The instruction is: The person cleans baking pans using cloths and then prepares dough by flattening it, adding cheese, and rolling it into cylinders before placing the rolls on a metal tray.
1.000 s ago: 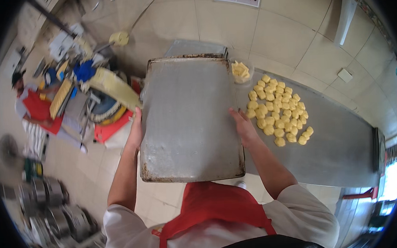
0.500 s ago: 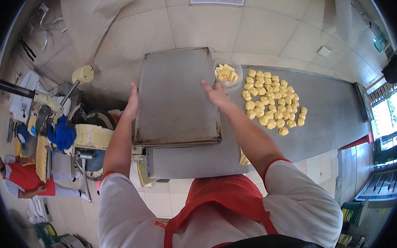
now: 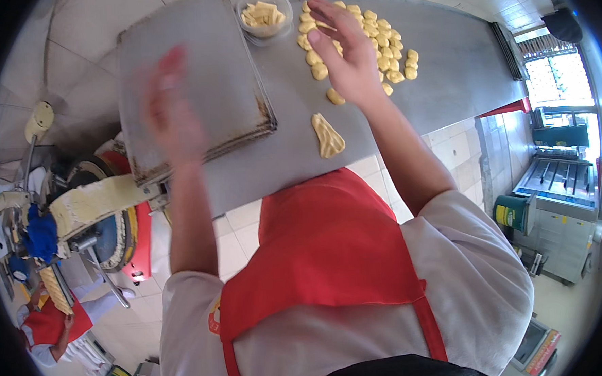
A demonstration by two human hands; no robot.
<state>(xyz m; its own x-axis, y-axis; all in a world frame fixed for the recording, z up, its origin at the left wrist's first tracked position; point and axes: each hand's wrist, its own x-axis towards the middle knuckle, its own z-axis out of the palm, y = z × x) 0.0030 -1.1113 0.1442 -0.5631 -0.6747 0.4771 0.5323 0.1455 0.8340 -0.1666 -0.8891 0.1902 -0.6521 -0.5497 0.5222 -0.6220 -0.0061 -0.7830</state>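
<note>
My right hand (image 3: 350,57) is raised over the near left side of a cluster of small yellow dough pieces (image 3: 387,46). Its thumb and fingers are apart, with nothing between them. Motion blurs my left hand (image 3: 172,103), so its fingers cannot be made out; it hovers over or touches the stack of worn metal baking trays (image 3: 215,46). On the steel table (image 3: 451,57), a flattened, elongated piece of dough (image 3: 327,137) lies near the front edge. Behind the trays' right side, a clear plastic tub (image 3: 270,32) holds pale yellow sticks.
On the left stands a machine (image 3: 98,205) with a cream-coloured arm and a blue cloth (image 3: 40,232) on it. Beyond it, another person in a red apron (image 3: 59,322) holds a long yellow thing. Flat dark trays (image 3: 507,51) stand at the table's right end.
Both hands have left the tray stack's sides. My right hand has moved right to the dough pieces, the left inward over the top tray. The view has swung, showing the flattened dough whole.
</note>
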